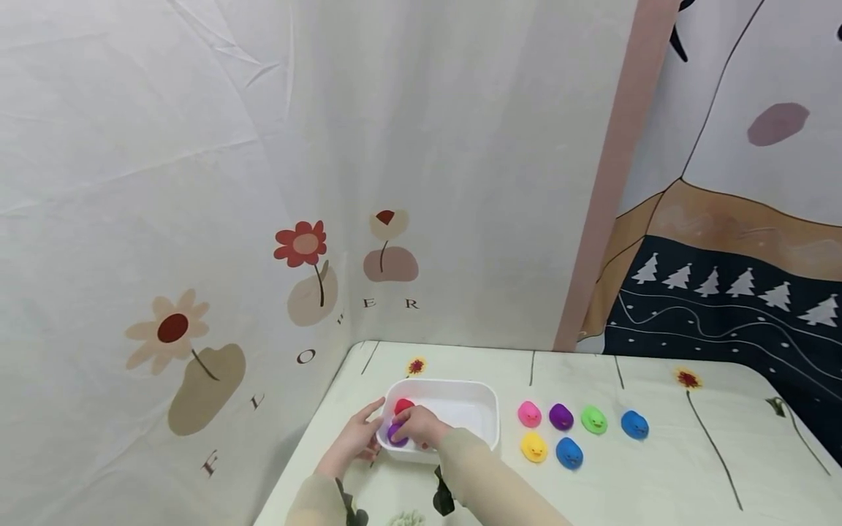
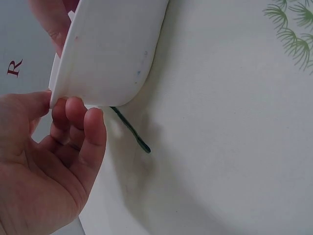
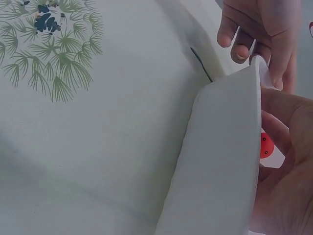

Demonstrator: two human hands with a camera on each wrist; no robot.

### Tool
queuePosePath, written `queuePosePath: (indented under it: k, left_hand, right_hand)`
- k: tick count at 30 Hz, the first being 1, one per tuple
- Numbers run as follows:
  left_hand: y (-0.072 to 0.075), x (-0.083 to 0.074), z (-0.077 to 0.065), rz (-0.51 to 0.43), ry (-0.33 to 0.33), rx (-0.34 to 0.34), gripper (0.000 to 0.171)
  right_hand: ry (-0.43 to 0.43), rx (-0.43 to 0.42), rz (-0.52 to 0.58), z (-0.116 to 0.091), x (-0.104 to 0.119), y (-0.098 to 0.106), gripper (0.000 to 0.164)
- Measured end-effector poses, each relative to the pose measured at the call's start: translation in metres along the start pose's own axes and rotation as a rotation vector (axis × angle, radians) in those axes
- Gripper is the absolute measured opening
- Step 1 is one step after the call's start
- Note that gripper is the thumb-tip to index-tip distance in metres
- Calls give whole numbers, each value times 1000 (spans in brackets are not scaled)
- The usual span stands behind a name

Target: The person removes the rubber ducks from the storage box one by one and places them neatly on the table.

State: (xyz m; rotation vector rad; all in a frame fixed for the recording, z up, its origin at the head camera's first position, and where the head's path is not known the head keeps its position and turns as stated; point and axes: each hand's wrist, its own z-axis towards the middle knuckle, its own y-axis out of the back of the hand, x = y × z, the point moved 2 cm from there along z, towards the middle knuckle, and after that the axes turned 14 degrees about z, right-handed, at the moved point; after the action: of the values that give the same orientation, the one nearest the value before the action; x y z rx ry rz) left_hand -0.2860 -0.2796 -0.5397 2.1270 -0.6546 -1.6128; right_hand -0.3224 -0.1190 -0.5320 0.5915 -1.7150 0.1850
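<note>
A white plastic basin (image 1: 463, 403) stands on the table's left part. My left hand (image 1: 355, 443) pinches its left rim, the thumb over the edge and the fingers curled under it in the left wrist view. My right hand (image 1: 423, 427) reaches over the near rim into the basin's left end. Its fingers are at a purple rubber duck (image 1: 397, 435) and hold it; the grip is partly hidden by the basin wall (image 3: 220, 147) in the right wrist view. A red rubber duck (image 1: 403, 405) lies just behind, also in the basin.
Right of the basin are several rubber ducks: pink (image 1: 529, 414), purple (image 1: 561, 416), green (image 1: 594, 419), yellow (image 1: 533, 447) and two blue, one at the front (image 1: 569, 454) and one far right (image 1: 634, 424). The pale flower-print tablecloth (image 1: 658, 482) meets fabric walls behind.
</note>
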Motion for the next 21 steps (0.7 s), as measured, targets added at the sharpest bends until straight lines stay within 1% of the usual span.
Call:
queuePosePath:
  k: [9,16,21]
  left_hand:
    - [-1,1,0,-16,-18,-5,52]
    - [0,0,1,-11,-18,-9,52]
    - [0,-1,1,-2,-2,-13,52]
  right_hand:
    - [50,-25,-40,2,-3,-3,24]
    - [120,-19,-114,0,1,-4,16]
    - [120,-13,-143,-1,2,-4,12]
